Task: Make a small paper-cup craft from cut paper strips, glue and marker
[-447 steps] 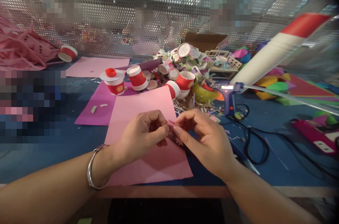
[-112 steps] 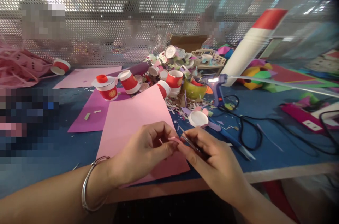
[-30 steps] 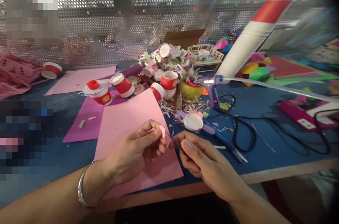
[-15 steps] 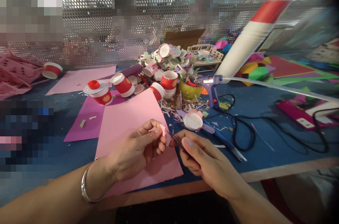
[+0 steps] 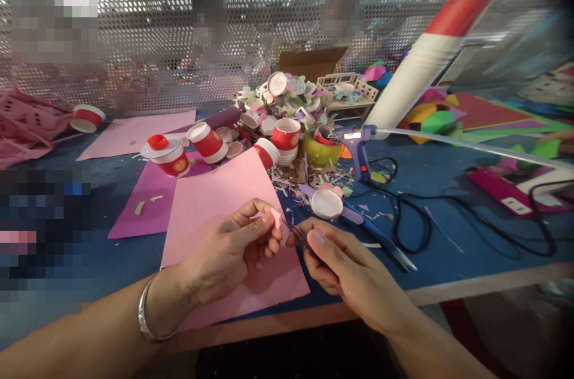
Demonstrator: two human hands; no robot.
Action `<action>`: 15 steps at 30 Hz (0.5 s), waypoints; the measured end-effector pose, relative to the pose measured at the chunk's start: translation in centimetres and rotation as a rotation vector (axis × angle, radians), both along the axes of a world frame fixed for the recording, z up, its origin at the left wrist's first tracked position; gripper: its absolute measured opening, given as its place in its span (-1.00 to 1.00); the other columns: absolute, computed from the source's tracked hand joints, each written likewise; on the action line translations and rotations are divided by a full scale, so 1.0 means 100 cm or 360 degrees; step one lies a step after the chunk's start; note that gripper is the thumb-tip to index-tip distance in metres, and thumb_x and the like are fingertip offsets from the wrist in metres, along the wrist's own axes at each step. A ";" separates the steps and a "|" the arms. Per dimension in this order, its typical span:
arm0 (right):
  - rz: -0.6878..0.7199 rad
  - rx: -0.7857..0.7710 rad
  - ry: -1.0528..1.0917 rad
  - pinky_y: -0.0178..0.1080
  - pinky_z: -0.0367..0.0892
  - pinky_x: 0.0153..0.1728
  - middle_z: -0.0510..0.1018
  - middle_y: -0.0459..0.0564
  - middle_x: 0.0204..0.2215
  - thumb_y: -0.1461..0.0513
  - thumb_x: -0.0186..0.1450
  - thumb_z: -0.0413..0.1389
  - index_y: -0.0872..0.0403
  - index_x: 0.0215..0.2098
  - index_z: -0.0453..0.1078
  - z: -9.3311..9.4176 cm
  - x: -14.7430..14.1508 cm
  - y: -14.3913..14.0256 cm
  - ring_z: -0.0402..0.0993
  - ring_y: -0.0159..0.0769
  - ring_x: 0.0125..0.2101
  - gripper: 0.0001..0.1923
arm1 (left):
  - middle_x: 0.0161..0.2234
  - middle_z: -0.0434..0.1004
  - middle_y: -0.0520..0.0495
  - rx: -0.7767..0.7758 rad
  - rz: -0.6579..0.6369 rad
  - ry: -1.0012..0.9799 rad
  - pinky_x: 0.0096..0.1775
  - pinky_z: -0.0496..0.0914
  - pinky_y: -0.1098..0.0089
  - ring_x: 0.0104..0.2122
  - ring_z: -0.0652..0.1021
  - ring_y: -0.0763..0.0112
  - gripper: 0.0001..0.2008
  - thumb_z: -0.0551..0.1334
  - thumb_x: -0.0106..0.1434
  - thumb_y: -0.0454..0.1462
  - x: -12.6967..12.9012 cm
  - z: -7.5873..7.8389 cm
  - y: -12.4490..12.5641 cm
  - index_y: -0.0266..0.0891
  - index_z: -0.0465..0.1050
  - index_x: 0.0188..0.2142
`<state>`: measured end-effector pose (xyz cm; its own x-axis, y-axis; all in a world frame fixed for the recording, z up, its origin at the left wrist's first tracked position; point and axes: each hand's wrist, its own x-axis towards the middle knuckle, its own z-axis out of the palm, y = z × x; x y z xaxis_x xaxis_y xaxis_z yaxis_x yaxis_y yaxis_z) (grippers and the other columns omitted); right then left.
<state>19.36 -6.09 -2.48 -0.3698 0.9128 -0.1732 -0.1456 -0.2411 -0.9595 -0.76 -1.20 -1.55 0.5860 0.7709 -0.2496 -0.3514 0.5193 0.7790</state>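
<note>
My left hand (image 5: 240,241), with a silver bangle on its wrist, pinches a small cut piece of pink paper (image 5: 276,219) between thumb and forefinger. In my right hand (image 5: 343,265) is a pair of dark, slim scissors (image 5: 299,234), mostly covered by the fingers. Their tips point left and come close to the pink piece; whether they touch it I cannot tell. Beneath both hands lies a large pink paper sheet (image 5: 215,205), partly over a purple sheet (image 5: 147,205).
Red-and-white paper cups (image 5: 207,143) and a heap of paper scraps (image 5: 291,98) stand behind. To the right are a blue glue gun (image 5: 357,149), a white lid (image 5: 327,204), a blue-handled cutter (image 5: 381,237), a black cord (image 5: 430,217) and a magenta power strip (image 5: 506,193). A person's hand (image 5: 553,143) shows at the right edge.
Both hands stay nearly where they were, still holding the pink piece and the scissors. Another person's hand has come into view at the far right, by some green paper.
</note>
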 end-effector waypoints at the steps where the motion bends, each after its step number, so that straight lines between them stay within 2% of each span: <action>1: 0.0005 0.0003 -0.0001 -0.34 -0.24 -0.63 0.10 -0.30 -0.60 -0.04 0.52 -0.03 0.04 -0.15 0.29 0.000 0.000 0.000 -0.15 -0.52 -0.62 -0.66 | -0.40 0.51 -0.01 0.0016 0.0004 0.0015 -0.35 0.28 0.54 -0.45 0.42 0.57 -0.83 0.22 0.45 -0.26 0.000 -0.001 0.000 -0.29 0.41 -0.29; 10: -0.0002 -0.0008 -0.0028 -0.33 -0.23 -0.63 0.10 -0.28 -0.58 -0.06 0.52 -0.03 0.05 -0.12 0.32 -0.001 0.001 0.000 -0.14 -0.52 -0.61 -0.65 | -0.42 0.50 0.02 0.0116 0.0004 0.0043 -0.39 0.27 0.56 -0.45 0.42 0.59 -0.82 0.21 0.46 -0.24 0.001 -0.002 0.002 -0.28 0.38 -0.28; 15: -0.0003 0.0005 -0.0023 -0.34 -0.23 -0.63 0.11 -0.28 -0.59 -0.06 0.52 -0.03 0.04 -0.14 0.32 -0.002 0.001 0.000 -0.14 -0.53 -0.62 -0.65 | -0.41 0.50 0.03 0.0263 0.0041 0.0089 -0.40 0.27 0.57 -0.44 0.44 0.60 -0.81 0.22 0.47 -0.20 -0.001 -0.008 0.000 -0.26 0.38 -0.26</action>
<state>19.47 -6.13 -2.64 -0.3657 0.9140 -0.1756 -0.1319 -0.2376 -0.9624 -0.85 -1.15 -2.32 0.5541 0.8188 -0.1500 -0.3166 0.3739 0.8718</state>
